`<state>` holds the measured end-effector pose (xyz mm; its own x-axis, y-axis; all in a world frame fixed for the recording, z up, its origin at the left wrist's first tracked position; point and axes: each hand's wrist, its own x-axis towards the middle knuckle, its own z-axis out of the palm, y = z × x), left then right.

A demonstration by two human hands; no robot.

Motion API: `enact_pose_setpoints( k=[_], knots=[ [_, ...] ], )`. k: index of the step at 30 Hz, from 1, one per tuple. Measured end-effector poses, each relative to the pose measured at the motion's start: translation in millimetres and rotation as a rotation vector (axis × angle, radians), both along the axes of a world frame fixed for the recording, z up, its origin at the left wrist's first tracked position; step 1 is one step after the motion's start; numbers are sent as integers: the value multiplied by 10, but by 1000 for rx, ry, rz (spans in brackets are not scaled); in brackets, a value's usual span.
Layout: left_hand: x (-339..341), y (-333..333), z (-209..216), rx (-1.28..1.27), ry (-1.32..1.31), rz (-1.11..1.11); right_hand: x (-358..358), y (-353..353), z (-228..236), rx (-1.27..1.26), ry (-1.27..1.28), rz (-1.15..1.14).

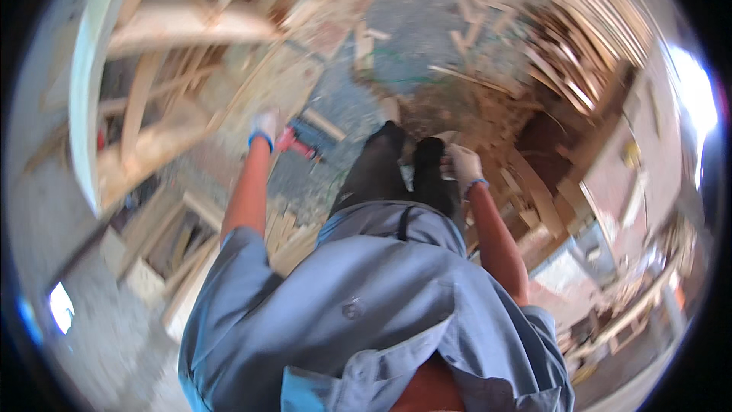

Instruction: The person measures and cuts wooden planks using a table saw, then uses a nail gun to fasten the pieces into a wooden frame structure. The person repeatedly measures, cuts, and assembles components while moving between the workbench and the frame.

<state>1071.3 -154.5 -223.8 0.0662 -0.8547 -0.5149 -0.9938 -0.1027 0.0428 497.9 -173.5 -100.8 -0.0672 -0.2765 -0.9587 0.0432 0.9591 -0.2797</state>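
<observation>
Blue-grey cloth of your shirt (381,282), softly creased, lies nearest the camera, with your dark trousers (371,168) beyond it. Your gloved left hand (266,126) is out to the side with the red power tool (293,142) at it; its fingers seem wrapped around the handle, though blur softens the grip. Your gloved right hand (463,166) is beside your thigh, its fingers apparently curled; you can't tell from here whether they pinch anything. The step in hand looks like carrying the tool on foot; the next move would call for a secure hold and careful footing. Around you, the floor (408,27) is worn and blotchy grey-blue. Smooth pale timber forms an angular frame (191,29) at left; long, straight strips (591,4) are stacked at upper right, above jagged, flat-sided wood scraps (537,191).
</observation>
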Motion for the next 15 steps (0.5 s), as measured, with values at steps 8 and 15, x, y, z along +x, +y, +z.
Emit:
enact_pose_setpoints(
  k=[8, 15],
  knots=[
    [-2473, 96, 443, 647, 1058, 976, -355, -43, 352, -121, 78, -31],
    [-2736, -360, 565, 585, 946, 942, -1104, -283, 954, -557, 199, -118]
  ],
)
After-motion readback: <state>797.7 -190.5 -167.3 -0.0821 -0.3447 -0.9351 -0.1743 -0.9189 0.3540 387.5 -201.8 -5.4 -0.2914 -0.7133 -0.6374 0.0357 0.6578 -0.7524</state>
